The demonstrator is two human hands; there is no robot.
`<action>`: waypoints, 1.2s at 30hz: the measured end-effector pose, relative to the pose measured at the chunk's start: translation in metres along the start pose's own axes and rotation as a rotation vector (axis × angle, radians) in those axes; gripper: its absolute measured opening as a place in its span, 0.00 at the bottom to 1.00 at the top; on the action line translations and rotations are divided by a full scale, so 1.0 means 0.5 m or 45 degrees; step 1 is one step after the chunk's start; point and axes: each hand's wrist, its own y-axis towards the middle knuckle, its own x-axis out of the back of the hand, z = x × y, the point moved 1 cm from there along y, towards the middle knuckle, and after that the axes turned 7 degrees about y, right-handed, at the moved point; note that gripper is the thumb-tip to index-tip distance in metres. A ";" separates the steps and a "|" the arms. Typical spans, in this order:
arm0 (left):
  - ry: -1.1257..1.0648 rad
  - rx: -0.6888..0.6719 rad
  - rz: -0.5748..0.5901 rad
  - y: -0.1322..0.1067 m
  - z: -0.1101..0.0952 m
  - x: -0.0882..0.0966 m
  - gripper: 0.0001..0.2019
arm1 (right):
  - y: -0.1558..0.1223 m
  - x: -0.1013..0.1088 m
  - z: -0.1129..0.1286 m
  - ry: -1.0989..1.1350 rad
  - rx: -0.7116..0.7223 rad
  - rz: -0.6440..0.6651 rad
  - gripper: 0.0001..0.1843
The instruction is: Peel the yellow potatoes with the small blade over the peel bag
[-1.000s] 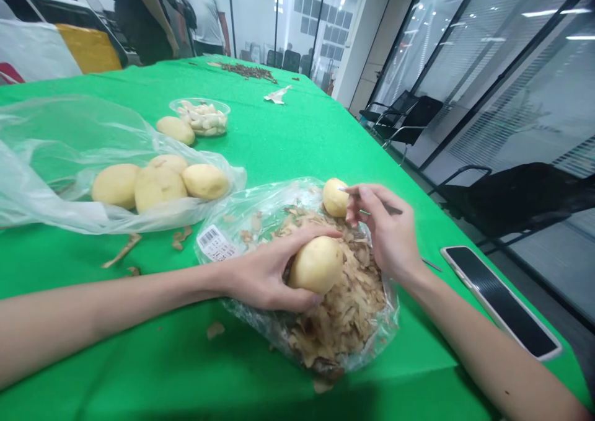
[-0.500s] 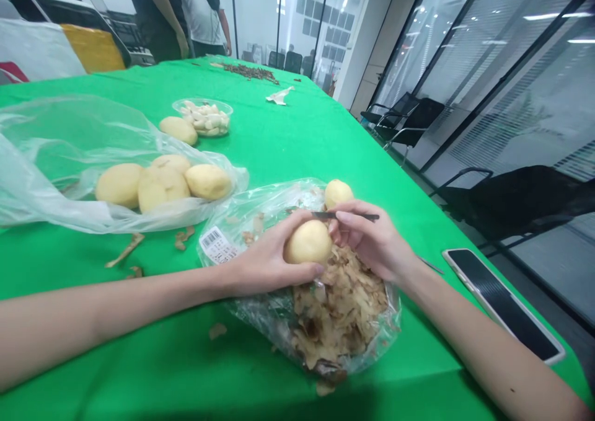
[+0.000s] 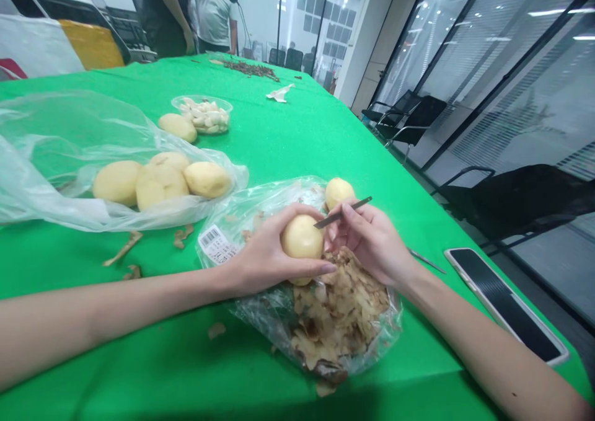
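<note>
A peeled potato [image 3: 302,237] sits in my left hand [image 3: 267,253], with the thumb and fingers wrapped round it. My right hand [image 3: 367,238] pinches a thin dark blade-like tool [image 3: 346,211], its tip at the potato's upper right side. Below both hands lies a heap of brown peelings [image 3: 341,312] on a clear plastic bag [image 3: 246,309] with a barcode label [image 3: 216,245]. Just behind my right hand rests another peeled potato [image 3: 339,191]. Part of the tool is hidden by my right fingers.
Several peeled potatoes [image 3: 160,186] lie in a translucent bag [image 3: 69,213] at the left. Beyond it stand a tub of white pieces [image 3: 209,117] and a loose potato [image 3: 177,127]. A phone [image 3: 506,306] and a thin metal rod [image 3: 426,261] lie at right. Two people stand at the far end.
The tool in my right hand has tilted, its left tip now lower against the potato. My left hand has shifted the potato slightly left and up. A person at the back has moved an arm.
</note>
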 end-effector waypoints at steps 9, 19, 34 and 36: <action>-0.120 0.045 0.058 0.003 -0.011 -0.007 0.19 | 0.000 -0.004 -0.014 -0.058 0.043 -0.011 0.16; -0.192 -0.009 0.105 0.003 -0.002 -0.008 0.17 | -0.003 -0.002 -0.025 -0.074 0.107 0.008 0.12; -0.268 -0.089 0.125 0.003 0.001 -0.011 0.17 | -0.004 -0.010 -0.024 0.013 0.095 -0.066 0.12; -0.282 -0.090 0.121 0.004 0.002 -0.011 0.18 | -0.004 -0.009 -0.024 0.024 0.107 -0.060 0.12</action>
